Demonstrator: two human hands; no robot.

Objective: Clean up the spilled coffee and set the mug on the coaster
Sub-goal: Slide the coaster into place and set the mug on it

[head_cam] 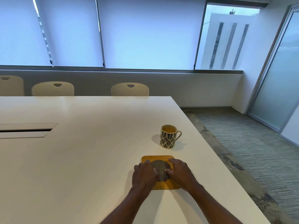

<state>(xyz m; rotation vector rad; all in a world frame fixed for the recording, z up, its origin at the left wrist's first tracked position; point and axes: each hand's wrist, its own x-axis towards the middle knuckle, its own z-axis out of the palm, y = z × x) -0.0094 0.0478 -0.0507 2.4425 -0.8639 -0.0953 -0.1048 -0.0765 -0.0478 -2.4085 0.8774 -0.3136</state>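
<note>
Left hand (144, 175), right hand (181, 173) on coaster (159, 158), mug (168, 139) beyond

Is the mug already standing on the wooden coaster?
No, the mug stands on the table beyond the coaster, apart from it.

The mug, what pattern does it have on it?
Rows of dark leaf shapes on a cream mug, best seen in the head view.
</note>
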